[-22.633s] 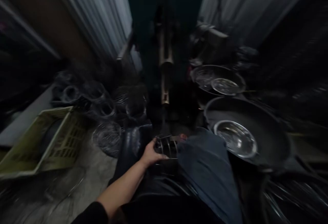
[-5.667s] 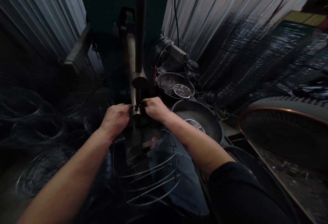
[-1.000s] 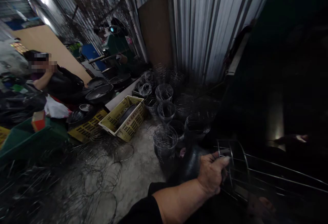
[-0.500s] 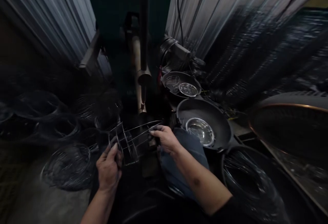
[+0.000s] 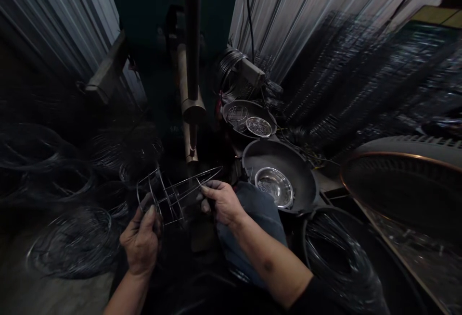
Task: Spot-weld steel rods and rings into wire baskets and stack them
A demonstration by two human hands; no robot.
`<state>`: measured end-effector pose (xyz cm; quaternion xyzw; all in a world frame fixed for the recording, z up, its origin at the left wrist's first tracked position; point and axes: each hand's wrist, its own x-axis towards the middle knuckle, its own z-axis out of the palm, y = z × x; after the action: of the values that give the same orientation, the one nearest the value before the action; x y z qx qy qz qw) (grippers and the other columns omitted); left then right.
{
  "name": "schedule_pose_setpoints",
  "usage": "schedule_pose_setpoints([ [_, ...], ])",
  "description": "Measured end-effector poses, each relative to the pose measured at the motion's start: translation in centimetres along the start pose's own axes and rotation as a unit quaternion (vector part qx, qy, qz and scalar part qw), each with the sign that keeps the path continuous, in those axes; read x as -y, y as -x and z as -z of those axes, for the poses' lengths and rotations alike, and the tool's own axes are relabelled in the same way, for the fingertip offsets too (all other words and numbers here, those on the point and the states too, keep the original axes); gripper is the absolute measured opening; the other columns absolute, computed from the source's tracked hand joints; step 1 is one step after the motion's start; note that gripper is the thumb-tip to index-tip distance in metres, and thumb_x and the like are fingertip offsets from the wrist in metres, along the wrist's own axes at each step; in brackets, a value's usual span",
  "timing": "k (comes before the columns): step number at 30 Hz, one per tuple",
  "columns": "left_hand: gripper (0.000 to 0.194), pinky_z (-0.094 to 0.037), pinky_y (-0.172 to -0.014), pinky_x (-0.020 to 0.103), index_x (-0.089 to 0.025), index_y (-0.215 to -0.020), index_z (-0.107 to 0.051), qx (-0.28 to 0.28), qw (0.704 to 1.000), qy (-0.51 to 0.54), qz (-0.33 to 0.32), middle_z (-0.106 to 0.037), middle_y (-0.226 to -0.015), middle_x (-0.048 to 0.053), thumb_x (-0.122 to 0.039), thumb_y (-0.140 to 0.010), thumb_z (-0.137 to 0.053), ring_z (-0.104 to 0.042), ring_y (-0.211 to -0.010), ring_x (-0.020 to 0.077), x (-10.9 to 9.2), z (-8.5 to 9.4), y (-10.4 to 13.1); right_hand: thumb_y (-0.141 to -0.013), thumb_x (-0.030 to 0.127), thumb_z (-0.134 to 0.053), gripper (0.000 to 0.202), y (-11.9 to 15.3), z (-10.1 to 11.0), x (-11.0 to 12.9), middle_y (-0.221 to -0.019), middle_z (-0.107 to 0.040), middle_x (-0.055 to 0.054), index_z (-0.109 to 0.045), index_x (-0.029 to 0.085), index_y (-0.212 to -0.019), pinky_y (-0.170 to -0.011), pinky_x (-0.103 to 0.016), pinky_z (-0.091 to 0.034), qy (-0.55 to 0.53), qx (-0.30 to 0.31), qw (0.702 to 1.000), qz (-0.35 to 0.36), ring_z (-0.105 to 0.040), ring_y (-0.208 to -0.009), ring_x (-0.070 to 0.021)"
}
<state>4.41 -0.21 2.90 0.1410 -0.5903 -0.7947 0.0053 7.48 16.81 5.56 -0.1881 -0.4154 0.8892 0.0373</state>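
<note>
A wire frame [image 5: 166, 196], built of thin bent rods with a ring at its left end, is held up between my two hands. My left hand [image 5: 143, 236] is closed on its left side, thumb up against the wire. The thumb and fingers of my right hand [image 5: 221, 198] pinch a thin rod at the frame's right end. Just beyond the frame stands a machine with a copper-coloured electrode [image 5: 191, 149] pointing down, apart from the wire. Dim light hides the lower part of the frame.
To the right, a dark pan [image 5: 306, 180] holds a metal bowl [image 5: 274, 187] of small pieces. Behind it a second pan [image 5: 249, 106] carries another bowl. Coiled wire [image 5: 342, 252] fills a tub at lower right. Wire rings [image 5: 72, 243] lie on the left floor.
The whole view has shifted slightly, so hands and frame appear further left. Both hands keep their hold on the wire frame, which looks slightly turned.
</note>
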Motion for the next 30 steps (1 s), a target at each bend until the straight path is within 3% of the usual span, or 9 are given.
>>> schedule_pose_setpoints([
  [8,0.047,-0.032,-0.039,0.015,-0.02,-0.112,-0.068,0.012,1.0,-0.006,-0.004,-0.046,-0.048,-0.008,-0.037,-0.069,-0.073,-0.039,-0.041,0.0042,0.1,-0.8,-1.9,-0.053,0.04,-0.085,0.039,-2.9,-0.4,-0.5,-0.053,-0.065,0.0,-0.061,0.015,-0.071,-0.032,-0.019,-0.033,-0.027,0.013,0.998,0.047,-0.047,-0.031,-0.0081],
  [18,0.043,-0.032,-0.039,0.017,-0.017,-0.113,-0.067,0.062,0.996,-0.019,-0.055,-0.043,-0.045,-0.007,-0.036,-0.074,-0.069,-0.042,-0.042,0.0062,-1.2,-2.9,-4.5,-0.059,0.034,-0.082,0.032,-5.0,-1.3,1.5,-0.054,-0.064,0.0,-0.063,0.013,-0.072,-0.035,-0.018,-0.032,0.004,0.008,0.995,0.099,-0.047,-0.033,-0.0067],
  [30,0.039,-0.031,-0.038,0.017,-0.017,-0.108,-0.069,0.059,0.997,0.006,-0.044,-0.042,-0.044,-0.008,-0.035,-0.074,-0.071,-0.036,-0.038,0.0041,-1.9,-3.7,-4.8,-0.058,0.032,-0.082,0.03,-5.6,-1.9,2.3,-0.052,-0.063,-0.001,-0.063,0.013,-0.07,-0.033,-0.018,-0.03,0.009,0.003,0.995,0.103,-0.044,-0.031,-0.0063],
])
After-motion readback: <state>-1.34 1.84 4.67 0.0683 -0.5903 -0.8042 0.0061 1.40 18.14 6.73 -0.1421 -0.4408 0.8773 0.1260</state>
